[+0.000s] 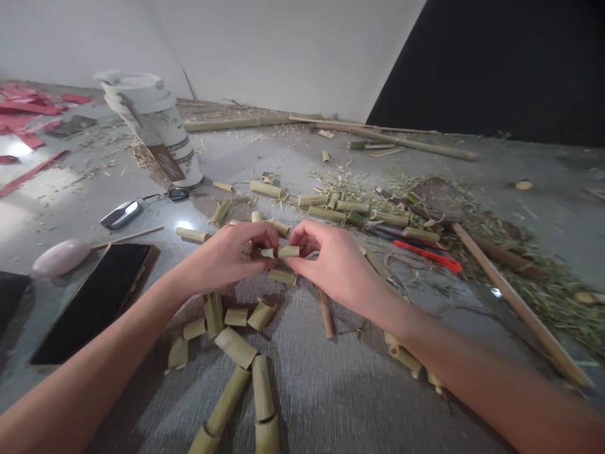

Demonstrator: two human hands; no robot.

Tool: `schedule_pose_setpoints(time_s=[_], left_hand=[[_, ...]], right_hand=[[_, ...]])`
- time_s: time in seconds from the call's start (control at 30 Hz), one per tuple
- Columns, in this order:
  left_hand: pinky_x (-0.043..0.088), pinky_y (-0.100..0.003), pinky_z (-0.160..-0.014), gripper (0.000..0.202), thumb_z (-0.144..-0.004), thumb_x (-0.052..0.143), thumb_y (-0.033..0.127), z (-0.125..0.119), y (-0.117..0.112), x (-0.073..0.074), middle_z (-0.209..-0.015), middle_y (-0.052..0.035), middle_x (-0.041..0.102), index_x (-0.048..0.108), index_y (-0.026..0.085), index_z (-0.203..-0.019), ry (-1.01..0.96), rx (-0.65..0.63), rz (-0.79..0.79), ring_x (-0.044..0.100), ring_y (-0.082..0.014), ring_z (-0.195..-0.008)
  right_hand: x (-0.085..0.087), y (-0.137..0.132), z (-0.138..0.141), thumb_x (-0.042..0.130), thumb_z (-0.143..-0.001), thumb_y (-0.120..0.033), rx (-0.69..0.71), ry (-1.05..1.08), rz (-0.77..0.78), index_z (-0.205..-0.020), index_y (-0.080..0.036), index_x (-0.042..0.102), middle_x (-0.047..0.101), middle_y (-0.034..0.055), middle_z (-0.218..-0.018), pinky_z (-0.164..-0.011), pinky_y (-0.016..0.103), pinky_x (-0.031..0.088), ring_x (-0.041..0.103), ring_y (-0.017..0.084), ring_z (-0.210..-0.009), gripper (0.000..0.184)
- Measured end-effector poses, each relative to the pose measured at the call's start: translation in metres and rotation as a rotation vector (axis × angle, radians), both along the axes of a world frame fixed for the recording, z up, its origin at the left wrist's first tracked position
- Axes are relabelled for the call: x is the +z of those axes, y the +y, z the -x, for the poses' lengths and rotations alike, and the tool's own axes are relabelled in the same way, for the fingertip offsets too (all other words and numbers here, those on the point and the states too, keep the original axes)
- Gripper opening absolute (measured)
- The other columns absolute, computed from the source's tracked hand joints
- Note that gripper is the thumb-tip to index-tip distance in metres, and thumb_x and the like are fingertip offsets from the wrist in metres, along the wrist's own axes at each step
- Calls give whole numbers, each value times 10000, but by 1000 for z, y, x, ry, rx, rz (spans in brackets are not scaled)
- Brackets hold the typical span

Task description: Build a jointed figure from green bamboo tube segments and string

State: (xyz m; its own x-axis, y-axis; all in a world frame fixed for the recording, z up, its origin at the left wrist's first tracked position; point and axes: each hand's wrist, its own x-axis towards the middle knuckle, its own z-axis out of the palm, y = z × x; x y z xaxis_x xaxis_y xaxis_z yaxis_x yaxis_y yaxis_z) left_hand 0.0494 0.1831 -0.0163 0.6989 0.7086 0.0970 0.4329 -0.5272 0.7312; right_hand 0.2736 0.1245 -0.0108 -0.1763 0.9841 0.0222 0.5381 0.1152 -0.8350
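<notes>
My left hand (pixel 231 255) and my right hand (pixel 331 261) meet over a grey floor, fingers pinched together. Between the fingertips sits a short pale-green bamboo piece (pixel 288 251), held from the right, with a smaller bit (pixel 267 253) in my left fingers; the two touch end to end. Just below lies another short bamboo section (pixel 282 276). Several cut bamboo tubes (pixel 236 347) are scattered under my forearms.
A dark tablet (pixel 92 302), a pink oval stone (pixel 61 257), a folded knife (pixel 121 214) and a stack of white cups (pixel 155 129) lie left. An orange-handled cutter (pixel 425 252), long bamboo poles (pixel 515 302) and green shavings (pixel 558 296) lie right. Red paper scraps (pixel 23 113) sit far left.
</notes>
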Motion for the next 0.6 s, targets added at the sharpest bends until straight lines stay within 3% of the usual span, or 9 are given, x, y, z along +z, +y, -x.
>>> schedule_pose_setpoints(time_s=[0.23,0.47,0.6], left_hand=[[521,-312,-829,339,-903,771,348,0,0,0,-1063,-14,789,698,249,-1218,30,46,33,731,-213,-978],[500,-297,-778,194,-947,744,407,0,2,-2,-928,-6,773,767,241,-1045,13,1,-72,714,-196,-879],[502,-312,-795,201,-956,740,428,0,2,-4,-931,-1,781,771,239,-1014,40,16,-87,717,-198,-866]], right_hand=[[0,-3,2,767,-889,-201,1,-63,-42,-954,-246,670,778,-6,-875,-655,311,472,718,183,-781,125],[0,-4,4,796,-894,-183,16,-79,-76,-935,-250,617,763,-28,-854,-634,299,459,710,164,-758,196],[7,-2,-4,825,-905,-288,51,-86,-49,-958,-249,626,749,-29,-812,-593,290,451,701,160,-707,210]])
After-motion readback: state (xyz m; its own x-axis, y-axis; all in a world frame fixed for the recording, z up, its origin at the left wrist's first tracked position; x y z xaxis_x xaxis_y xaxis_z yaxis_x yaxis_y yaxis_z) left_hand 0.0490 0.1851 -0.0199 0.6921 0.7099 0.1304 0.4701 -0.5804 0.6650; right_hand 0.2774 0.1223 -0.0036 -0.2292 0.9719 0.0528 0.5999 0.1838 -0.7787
